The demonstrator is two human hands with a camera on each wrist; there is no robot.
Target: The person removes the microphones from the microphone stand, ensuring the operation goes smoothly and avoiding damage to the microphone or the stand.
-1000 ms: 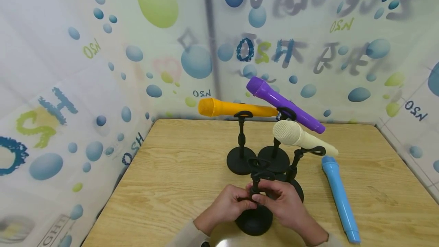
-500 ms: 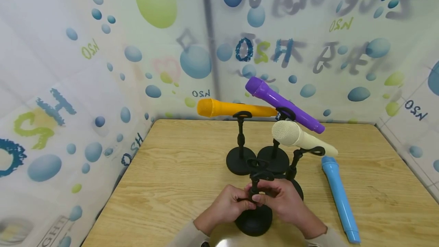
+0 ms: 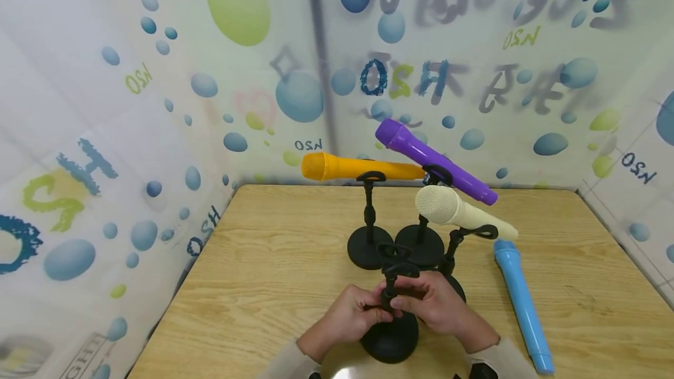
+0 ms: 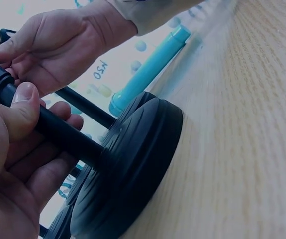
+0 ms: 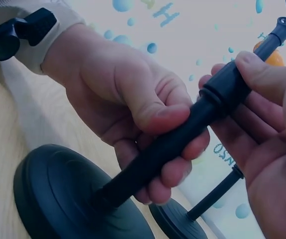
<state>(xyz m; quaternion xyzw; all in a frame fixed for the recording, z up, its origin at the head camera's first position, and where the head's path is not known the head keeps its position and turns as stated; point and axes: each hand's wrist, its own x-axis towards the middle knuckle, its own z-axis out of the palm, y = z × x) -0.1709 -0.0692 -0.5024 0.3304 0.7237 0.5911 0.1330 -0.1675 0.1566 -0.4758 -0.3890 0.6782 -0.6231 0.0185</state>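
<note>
In the head view a black desktop microphone stand [image 3: 389, 341] with a round base stands at the table's front, its clip at the top holding no microphone. My left hand [image 3: 350, 314] grips its lower tube, thumb along the pole, as the right wrist view also shows. Higher up, my right hand [image 3: 437, 306] pinches the thicker collar [image 5: 225, 87] between thumb and fingers. In the left wrist view the base [image 4: 138, 159] rests on the wood. Closest behind my right hand is another stand, carrying a cream microphone [image 3: 463, 212].
Behind are two more black stands, one bearing an orange microphone [image 3: 358, 167], the other a purple microphone [image 3: 437, 159]. A light blue microphone [image 3: 523, 306] lies on the wooden table [image 3: 253, 274] at the right. A patterned wall covering [image 3: 253, 104] surrounds the table's back and sides.
My right hand has turned slightly around the collar, its wrist shifting a little so more of the strap shows. The left hand keeps its place; the other stands and microphones have not moved.
</note>
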